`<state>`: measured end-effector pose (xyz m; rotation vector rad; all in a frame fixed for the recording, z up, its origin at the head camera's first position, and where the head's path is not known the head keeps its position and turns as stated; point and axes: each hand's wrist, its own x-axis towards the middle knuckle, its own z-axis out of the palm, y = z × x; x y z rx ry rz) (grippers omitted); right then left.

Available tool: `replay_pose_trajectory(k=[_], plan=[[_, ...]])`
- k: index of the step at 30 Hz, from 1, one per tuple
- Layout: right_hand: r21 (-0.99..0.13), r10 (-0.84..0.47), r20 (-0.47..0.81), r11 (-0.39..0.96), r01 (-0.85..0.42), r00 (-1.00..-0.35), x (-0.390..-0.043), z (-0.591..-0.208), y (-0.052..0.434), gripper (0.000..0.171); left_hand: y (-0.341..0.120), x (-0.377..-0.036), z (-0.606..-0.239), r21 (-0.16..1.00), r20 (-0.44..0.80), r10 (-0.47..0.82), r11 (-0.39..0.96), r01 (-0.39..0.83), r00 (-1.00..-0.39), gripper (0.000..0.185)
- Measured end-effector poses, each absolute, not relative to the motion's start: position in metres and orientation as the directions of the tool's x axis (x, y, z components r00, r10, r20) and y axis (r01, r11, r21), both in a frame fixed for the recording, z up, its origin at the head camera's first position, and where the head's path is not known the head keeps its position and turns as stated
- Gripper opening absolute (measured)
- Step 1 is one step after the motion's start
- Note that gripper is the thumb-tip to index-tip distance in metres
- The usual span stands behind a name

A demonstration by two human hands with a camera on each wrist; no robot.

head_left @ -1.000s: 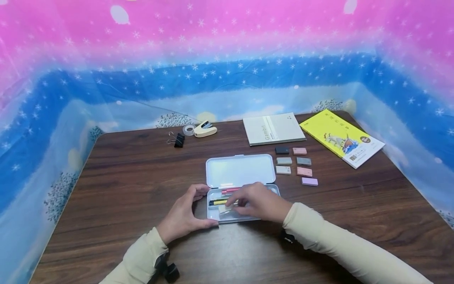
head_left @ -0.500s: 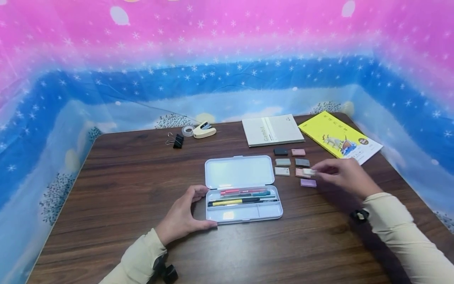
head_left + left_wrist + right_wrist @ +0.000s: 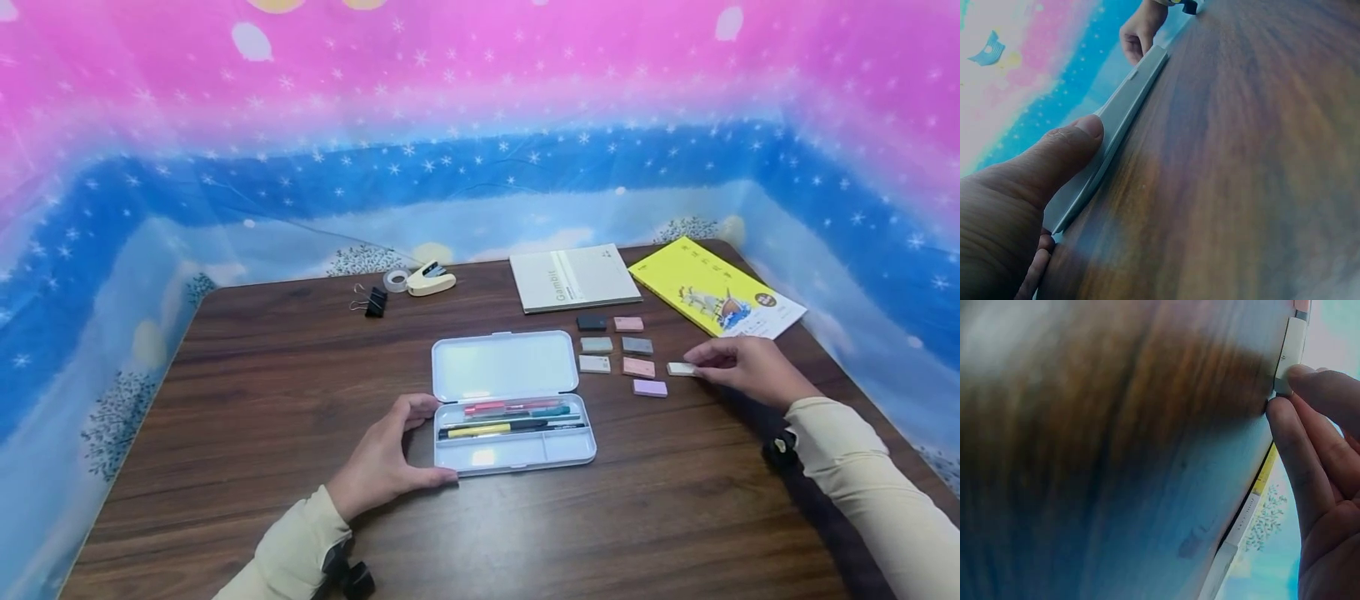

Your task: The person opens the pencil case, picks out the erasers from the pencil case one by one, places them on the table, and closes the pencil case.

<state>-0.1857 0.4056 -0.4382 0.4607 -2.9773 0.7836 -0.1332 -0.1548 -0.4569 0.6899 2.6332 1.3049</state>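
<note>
An open white pencil case lies mid-table with several pens in its tray. My left hand grips its left end, thumb on the front edge; the left wrist view shows the thumb on the case. To the right lie several small erasers in rows. My right hand pinches a small white eraser down on the table, just right of those rows; the right wrist view shows the fingertips on the eraser.
At the back right lie a grey notebook and a yellow book. Black binder clips, a tape roll and a cream stapler sit at the back left. A starry blue-pink cloth rings the wooden table.
My right hand left the case's tray carrying a small white eraser, moved right past the eraser rows, and now has it down on the table. The left hand stayed put.
</note>
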Motion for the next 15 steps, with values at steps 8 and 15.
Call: replay_pose_trajectory(k=[8, 15], plan=[[-0.499, -0.286, 0.104, 0.813, -0.299, -0.953, -0.1878, -0.4354, 0.4063, 0.019, -0.1538, -0.1336, -0.459, 0.782, 0.151, 0.454, 0.488, 0.387, -0.878, 0.096], [-0.477, -0.299, 0.098, 0.823, -0.308, -0.949, -0.1883, -0.4341, 0.4016, 0.023, -0.1543, -0.1342, -0.4625, 0.785, 0.178, 0.464, 0.465, 0.41, -0.868, 0.095]])
